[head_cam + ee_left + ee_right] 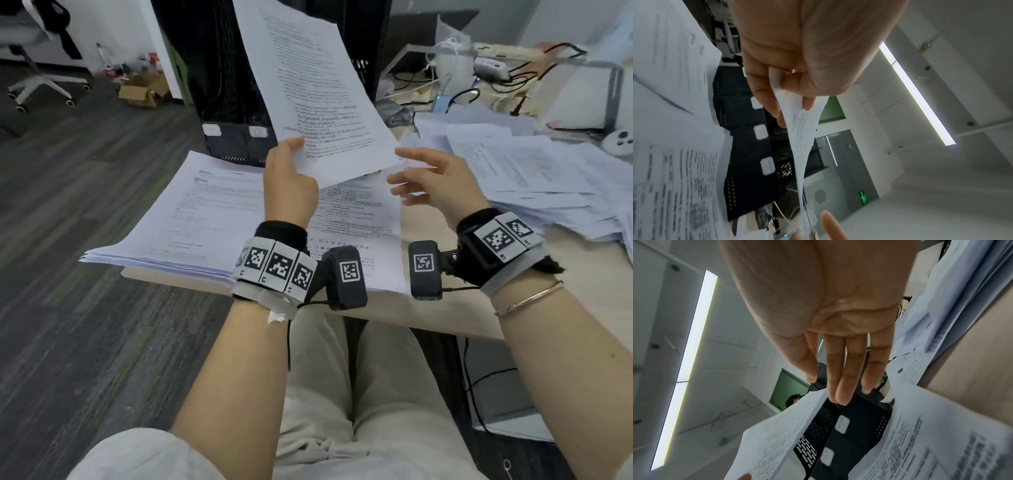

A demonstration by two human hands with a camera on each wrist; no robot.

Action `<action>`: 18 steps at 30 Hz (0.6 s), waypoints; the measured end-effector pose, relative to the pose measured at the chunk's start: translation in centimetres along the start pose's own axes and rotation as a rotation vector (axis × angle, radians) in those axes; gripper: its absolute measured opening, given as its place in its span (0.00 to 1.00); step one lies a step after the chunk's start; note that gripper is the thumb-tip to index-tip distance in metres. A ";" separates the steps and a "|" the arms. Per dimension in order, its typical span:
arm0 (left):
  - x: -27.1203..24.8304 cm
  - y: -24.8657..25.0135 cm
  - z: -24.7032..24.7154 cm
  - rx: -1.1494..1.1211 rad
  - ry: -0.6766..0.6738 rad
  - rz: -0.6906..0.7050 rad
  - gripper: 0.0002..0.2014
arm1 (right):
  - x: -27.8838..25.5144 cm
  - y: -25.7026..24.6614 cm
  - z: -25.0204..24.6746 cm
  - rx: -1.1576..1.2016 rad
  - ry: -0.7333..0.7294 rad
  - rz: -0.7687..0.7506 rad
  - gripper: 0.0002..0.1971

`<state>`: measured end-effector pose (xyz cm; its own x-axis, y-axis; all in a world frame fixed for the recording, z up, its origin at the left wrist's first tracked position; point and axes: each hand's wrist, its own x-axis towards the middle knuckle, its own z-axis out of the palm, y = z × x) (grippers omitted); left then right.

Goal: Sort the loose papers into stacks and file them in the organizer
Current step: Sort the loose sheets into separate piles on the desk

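The light, limp sheet [318, 92] is pinched at its lower corner by the left hand [289, 181] above the organizer [236, 140]; the right hand [431, 185] is spread.

Your head camera looks forward and down on both hands from close above. Each wrist camera sits tight under its palm, aimed along the fingers and tilted up toward the ceiling. All three share the sheet [318, 92] and the organizer [236, 102] beyond the hands.
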<state>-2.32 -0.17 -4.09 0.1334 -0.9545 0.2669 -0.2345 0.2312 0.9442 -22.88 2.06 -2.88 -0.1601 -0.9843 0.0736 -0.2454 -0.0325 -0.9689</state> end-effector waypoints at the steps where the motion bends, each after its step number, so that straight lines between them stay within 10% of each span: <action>1: -0.3 0.3 0.7 0.006 -0.025 0.019 0.31 | -0.2 0.1 -0.5 0.018 0.004 0.004 0.15; 18: -5.1 5.1 15.1 -0.014 -0.375 0.132 0.31 | -5.5 3.9 -13.3 0.012 0.280 0.105 0.10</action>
<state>-18.76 3.01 -3.58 -0.2589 -0.9183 0.2994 -0.2124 0.3566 0.9098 -35.65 9.67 -3.96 -0.4420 -0.8964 0.0333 -0.2020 0.0633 -0.9773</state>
